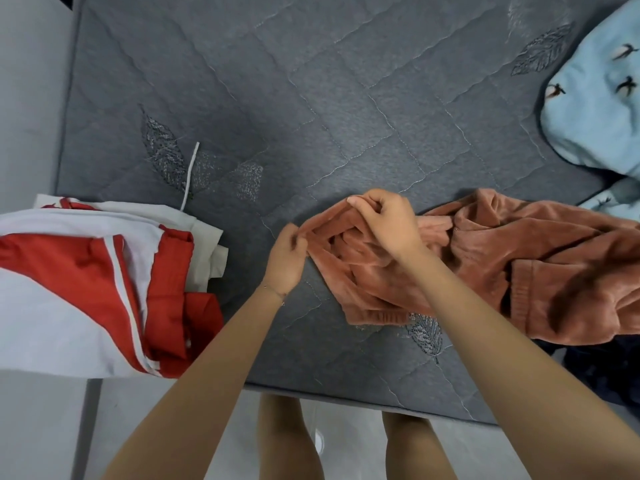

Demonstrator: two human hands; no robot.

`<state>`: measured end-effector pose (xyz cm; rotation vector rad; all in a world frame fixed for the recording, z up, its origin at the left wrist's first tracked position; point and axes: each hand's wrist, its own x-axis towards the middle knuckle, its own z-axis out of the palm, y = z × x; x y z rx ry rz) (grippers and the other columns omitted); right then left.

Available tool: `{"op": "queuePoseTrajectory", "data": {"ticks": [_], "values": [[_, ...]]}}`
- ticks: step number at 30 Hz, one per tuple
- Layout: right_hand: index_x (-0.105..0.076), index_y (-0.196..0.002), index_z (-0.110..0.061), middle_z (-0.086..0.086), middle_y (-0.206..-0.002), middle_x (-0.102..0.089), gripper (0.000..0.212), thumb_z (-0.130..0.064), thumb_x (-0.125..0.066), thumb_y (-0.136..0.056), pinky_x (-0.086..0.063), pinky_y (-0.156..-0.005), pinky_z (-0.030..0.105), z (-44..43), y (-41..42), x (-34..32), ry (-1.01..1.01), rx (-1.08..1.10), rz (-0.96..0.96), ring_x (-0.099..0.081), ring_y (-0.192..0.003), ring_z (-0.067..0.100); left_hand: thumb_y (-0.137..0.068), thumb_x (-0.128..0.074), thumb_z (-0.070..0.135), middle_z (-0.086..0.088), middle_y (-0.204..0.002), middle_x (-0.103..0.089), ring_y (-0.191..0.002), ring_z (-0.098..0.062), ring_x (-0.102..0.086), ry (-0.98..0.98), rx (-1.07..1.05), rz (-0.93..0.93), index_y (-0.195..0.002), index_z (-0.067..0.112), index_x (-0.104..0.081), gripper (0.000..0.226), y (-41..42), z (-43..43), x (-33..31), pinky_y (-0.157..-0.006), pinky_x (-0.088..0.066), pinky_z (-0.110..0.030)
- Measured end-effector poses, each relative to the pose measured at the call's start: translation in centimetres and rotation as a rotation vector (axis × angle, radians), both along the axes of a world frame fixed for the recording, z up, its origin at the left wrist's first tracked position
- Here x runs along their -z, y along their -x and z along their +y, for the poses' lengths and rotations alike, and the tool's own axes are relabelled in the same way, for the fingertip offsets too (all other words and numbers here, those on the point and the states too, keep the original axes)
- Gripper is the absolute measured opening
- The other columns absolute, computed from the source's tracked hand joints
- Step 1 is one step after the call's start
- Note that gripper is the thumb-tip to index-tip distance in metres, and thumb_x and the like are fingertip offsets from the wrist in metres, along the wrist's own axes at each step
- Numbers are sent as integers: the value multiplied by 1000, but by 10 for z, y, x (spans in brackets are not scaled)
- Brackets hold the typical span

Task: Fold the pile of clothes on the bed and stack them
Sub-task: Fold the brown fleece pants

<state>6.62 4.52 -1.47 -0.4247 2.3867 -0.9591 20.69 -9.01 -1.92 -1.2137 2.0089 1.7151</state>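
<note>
The right hand (385, 224) has its fingers curled over a raised fold of the rust-coloured plush garment (485, 268), pinching the cloth at its upper left edge. Just beside it, the left hand (286, 258) pinches the same garment's left edge between thumb and fingers, a thin bracelet showing at the wrist. Both hands grip the cloth close together, bare forearms reaching in from below

The garment lies crumpled on the grey quilted bed (311, 98), near the bed's front edge, spreading from the hands out to the right, with a ribbed cuff or hem visible at its lower edge. Well apart on the left sits a stack of red and white clothes (86, 271), overhanging the front corner of the bed. A white cord (190, 173) lies on the quilt just behind that stack. At the upper right is light blue fabric with bird prints (594, 109), and something dark (595, 370) lies below the plush garment at the right edge
</note>
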Motion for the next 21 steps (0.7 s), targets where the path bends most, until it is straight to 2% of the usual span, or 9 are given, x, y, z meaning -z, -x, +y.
{"op": "queuePoseTrajectory", "data": {"ticks": [1,4,7,9,10,13,15,18,21], "values": [[-58,-66,-22,-6,-61,-56,34,-41,-62,-93,-44,-67,34,-1,1,-1,-32,-30,10,-54,-65,15,-100,-41,25,-16,-89,-53,-84,-28,-56,-89,-97,18,-84,18,-45,17,0,-4,-2,-82,-51,-45],[-67,-78,-17,-5,-73,-65,31,-44,-62,-92,-48,-75,36,-10,2,-4,-50,-124,-6,-60,-76,16,-105,-34,16,-13,-94,-51,-87,-25,-53,-209,-237,61,-86,17,-43,21,5,-20,-12,-75,-50,-37],[-69,-105,-22,-5,-105,-70,42,-57,-61,-85,-46,-96,32,-22,-1,-9,62,-223,-56,-62,-101,12,-103,-36,11,-3,-81,-45,-77,-10,-46,-46,-147,121,-80,19,-43,25,12,-38,-17,-73,-43,-25],[-64,-122,-24,-8,-120,-66,56,-62,-63,-81,-41,-100,25,-32,-4,-15,60,-332,-88,-58,-113,8,-104,-37,11,3,-77,-43,-67,1,-43,27,-50,141,-79,17,-43,26,14,-47,-22,-67,-39,-13],[-63,-123,-24,-10,-121,-66,53,-58,-66,-82,-40,-98,22,-37,-5,-18,56,-373,-108,-57,-112,5,-104,-37,12,3,-77,-43,-65,3,-42,36,-8,153,-81,15,-44,25,15,-51,-22,-67,-38,-12],[-71,-93,-16,-8,-83,-67,22,-38,-69,-89,-43,-77,24,-49,-10,-21,82,-356,-143,-58,-79,4,-104,-41,17,0,-79,-46,-73,-3,-45,57,86,183,-85,8,-50,24,13,-66,-26,-71,-38,-14],[-64,-73,-14,-6,-64,-52,26,-31,-66,-93,-41,-69,29,-53,-8,-21,143,-256,-169,-48,-64,5,-103,-46,23,-1,-80,-50,-76,-6,-48,65,161,172,-83,6,-55,28,11,-78,-26,-72,-39,-15],[-56,-64,-14,-5,-59,-40,35,-26,-61,-96,-38,-66,33,-56,-1,-24,196,-96,-188,-39,-61,5,-95,-59,37,-2,-82,-57,-77,-8,-54,-16,368,98,-89,0,-62,38,6,-93,-22,-72,-42,-22],[-51,-60,-4,15,-57,-50,45,-31,-57,-96,-38,-64,37,-57,4,-25,198,73,-162,-38,-58,9,-85,-63,50,-2,-81,-57,-75,-13,-54,13,645,-60,-91,1,-58,50,-2,-103,-13,-70,-41,-29]]}}
